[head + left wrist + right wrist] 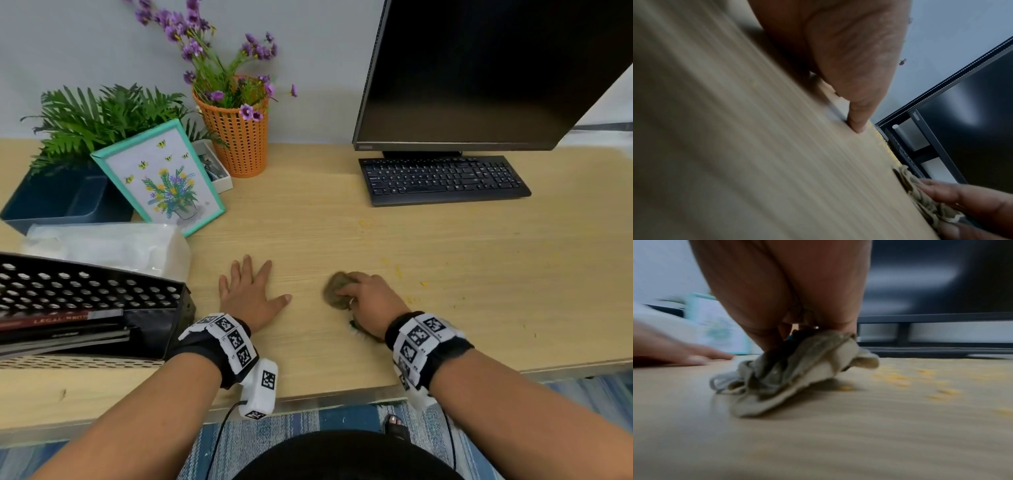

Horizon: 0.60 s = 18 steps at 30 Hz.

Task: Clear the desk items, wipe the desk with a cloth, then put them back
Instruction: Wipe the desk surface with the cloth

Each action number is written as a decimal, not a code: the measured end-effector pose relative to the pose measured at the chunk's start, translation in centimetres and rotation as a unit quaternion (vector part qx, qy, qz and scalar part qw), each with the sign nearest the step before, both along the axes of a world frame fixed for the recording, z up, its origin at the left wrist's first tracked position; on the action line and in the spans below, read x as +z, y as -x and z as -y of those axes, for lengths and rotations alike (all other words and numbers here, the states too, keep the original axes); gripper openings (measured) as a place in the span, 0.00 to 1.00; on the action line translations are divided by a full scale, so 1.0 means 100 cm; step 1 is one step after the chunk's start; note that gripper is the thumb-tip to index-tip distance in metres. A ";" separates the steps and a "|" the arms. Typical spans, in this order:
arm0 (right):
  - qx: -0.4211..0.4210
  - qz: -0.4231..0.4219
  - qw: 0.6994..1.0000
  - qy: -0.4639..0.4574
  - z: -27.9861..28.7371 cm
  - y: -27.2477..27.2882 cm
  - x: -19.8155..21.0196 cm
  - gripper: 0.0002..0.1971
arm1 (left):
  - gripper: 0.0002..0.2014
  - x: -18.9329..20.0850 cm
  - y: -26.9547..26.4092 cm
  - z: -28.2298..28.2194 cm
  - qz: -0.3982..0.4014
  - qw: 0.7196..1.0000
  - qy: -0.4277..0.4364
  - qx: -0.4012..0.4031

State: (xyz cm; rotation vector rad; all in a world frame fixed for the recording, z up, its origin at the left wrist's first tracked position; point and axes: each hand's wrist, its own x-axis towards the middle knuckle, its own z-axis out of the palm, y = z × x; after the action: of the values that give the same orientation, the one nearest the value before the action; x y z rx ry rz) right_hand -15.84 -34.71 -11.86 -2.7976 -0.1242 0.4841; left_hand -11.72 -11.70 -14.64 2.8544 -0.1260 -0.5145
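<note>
My right hand (363,296) grips a bunched grey-brown cloth (337,289) and presses it on the wooden desk (342,226) near the front edge. The right wrist view shows the crumpled cloth (797,369) under my curled fingers, with yellow crumbs (898,379) just to its right. Left of it, my left hand (248,291) lies flat on the desk with fingers spread and holds nothing. From the left wrist, one fingertip (858,125) touches the wood, and the cloth (920,194) shows at the lower right.
Yellow crumbs (399,272) dot the desk to the right. At the back stand a black keyboard (442,180) and monitor (479,68). On the left are an orange flower basket (239,137), a framed picture (161,178), a fern planter (65,198), a tissue pack (109,245) and a black file tray (85,308).
</note>
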 end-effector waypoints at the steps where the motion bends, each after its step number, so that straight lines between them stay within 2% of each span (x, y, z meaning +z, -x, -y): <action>1: -0.027 0.004 1.000 0.000 0.013 -0.005 -0.002 0.26 | 0.41 0.000 0.000 0.000 -0.002 1.000 -0.002 0.001; 7: -0.142 0.021 0.989 0.037 0.058 -0.014 0.001 0.23 | 0.47 0.005 -0.008 0.000 -0.063 0.998 -0.002 0.001; 10: -0.092 0.048 0.995 -0.006 0.038 0.000 0.002 0.20 | 0.50 0.009 -0.013 0.002 -0.090 0.996 0.016 0.018; 13: -0.017 0.030 0.999 -0.021 0.014 0.025 -0.002 0.20 | 0.52 0.010 -0.017 0.006 -0.099 0.994 0.022 0.037; 18: -0.050 0.044 0.997 -0.044 0.043 0.031 -0.010 0.19 | 0.52 0.008 -0.015 0.007 -0.092 0.995 0.024 0.041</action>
State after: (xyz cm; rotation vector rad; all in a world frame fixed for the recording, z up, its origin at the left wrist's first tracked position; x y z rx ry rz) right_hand -18.99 -38.96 -12.89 -2.7236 -0.0236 0.3241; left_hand -10.18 -12.42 -13.82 2.7354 0.0111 -0.7441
